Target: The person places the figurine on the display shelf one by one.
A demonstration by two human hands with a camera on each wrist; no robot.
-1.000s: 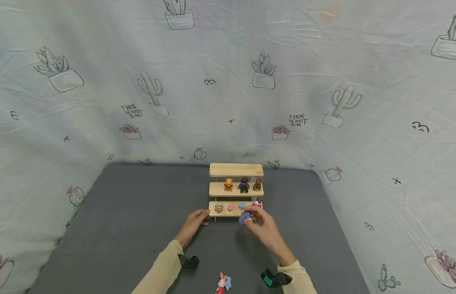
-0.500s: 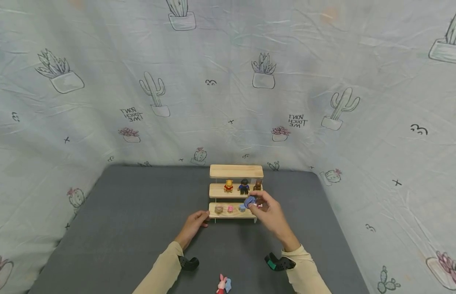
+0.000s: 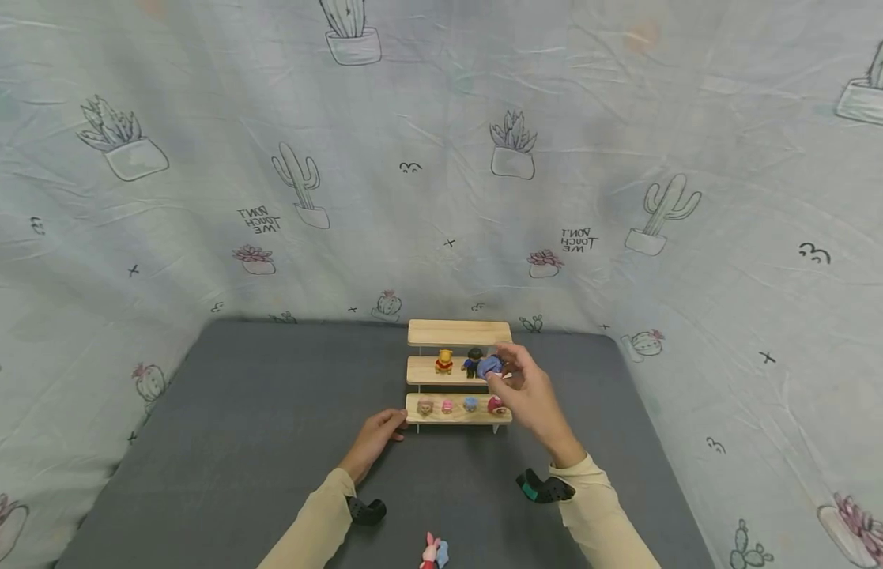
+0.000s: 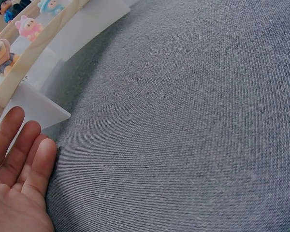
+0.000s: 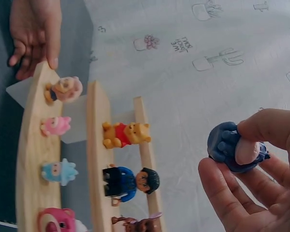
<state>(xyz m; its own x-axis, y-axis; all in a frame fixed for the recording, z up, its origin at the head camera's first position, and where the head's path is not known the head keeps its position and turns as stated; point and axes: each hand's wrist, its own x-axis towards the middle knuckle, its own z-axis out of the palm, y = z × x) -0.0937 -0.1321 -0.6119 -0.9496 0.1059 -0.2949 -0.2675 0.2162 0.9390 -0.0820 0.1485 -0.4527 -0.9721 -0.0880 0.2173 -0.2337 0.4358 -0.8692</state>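
Observation:
My right hand pinches a blue toy figurine with a pale pink patch between thumb and fingers. It is raised at the right end of a three-tier wooden display shelf, in front of the middle tier. My left hand touches the left end of the lowest board, its fingers mostly straight. On the middle tier sit a yellow bear in red, a black-haired figure in blue and a brown figure, hidden in the head view.
The lowest tier bears a tan figure, a pink one, a light blue one and a magenta bear. A pink-eared figure in red lies near the front beside a light blue piece. Behind hangs a printed cloth.
My right hand has lifted the blue figurine from in front of the lowest tier up to the middle tier's right end. My left hand stays at the shelf's left end.

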